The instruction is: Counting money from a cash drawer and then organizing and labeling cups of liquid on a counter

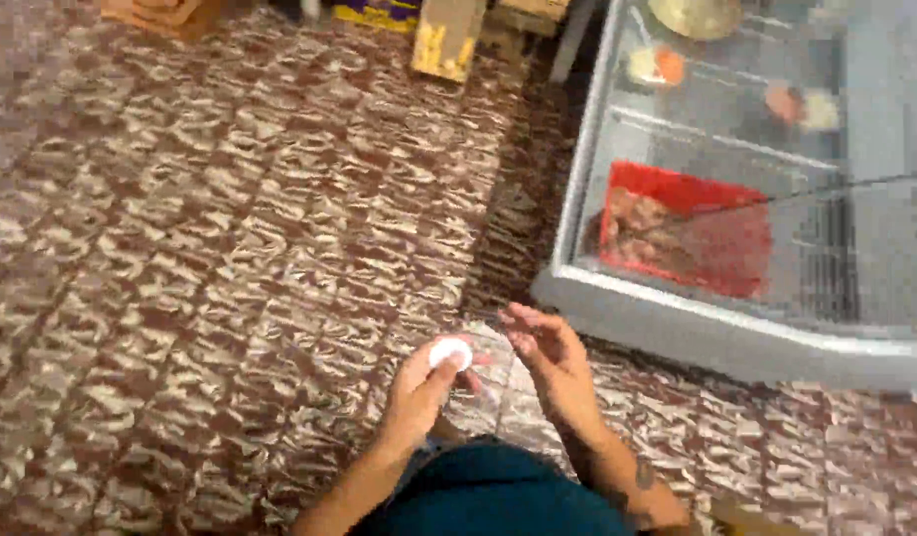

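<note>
1. Standing over the maroon-and-cream patterned tile floor, the person holds both hands at waist height in the head view; the left hand pinches a small white round disc between thumb and fingertips.
2. The right hand sits just beside it, fingers loosely curled, seemingly pinching something thin; I cannot tell what.
3. The work looks barely under way, the disc still in hand.
4. A glass-topped display case holds a red rectangular tray; a yellow-marked cardboard box stands at the top.
</note>
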